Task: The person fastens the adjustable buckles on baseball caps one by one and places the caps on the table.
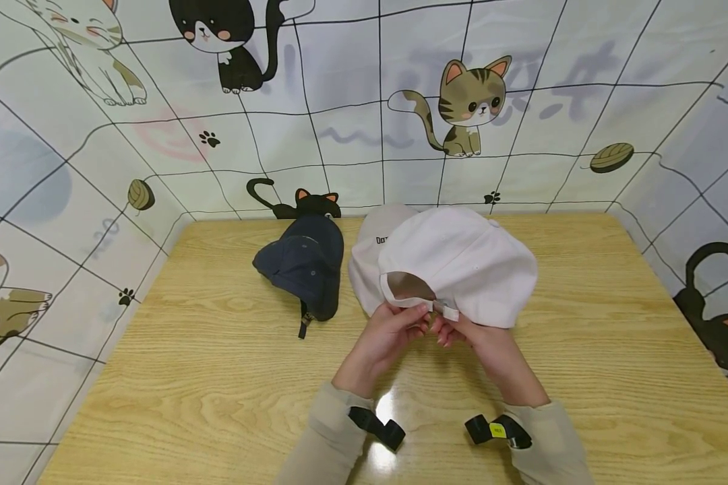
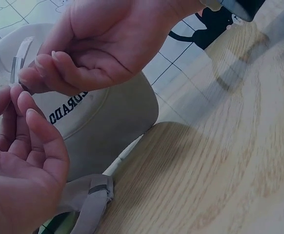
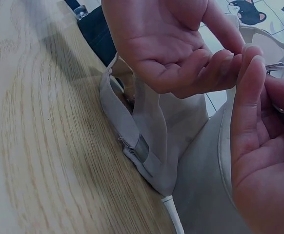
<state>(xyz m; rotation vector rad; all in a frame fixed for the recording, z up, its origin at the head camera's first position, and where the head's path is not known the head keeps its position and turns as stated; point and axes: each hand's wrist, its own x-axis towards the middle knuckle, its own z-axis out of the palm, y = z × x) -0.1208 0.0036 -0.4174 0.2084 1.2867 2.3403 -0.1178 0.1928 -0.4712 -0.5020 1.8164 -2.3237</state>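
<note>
White baseball cap, one, right of the table's centre toward the far edge, crown up, rear cut-out facing the person; adjustable back strap with a small metal buckle (clearer in the wrist views than from above). Left hand, fingers curled, thumb and fingertips pinching the strap at the left of the buckle. Right hand, likewise curled, pinching the strap at its right part; the two sets of fingertips nearly meet below the cut-out. Light grey baseball cap, one, partly covered by the white cap and just to its left, dark lettering on the front (only part legible), its own strap fitted with a metal clasp. Navy baseball cap, one, left of the grey cap and near it, brim on its right side, strap end hanging toward the near edge. Wood-grain table, supporting the caps. Beige sleeves, a pair, each with a black wrist camera strapped on. Backdrop, white, gridded with black lines, printed with cartoon cats, paw marks and yarn balls.
</note>
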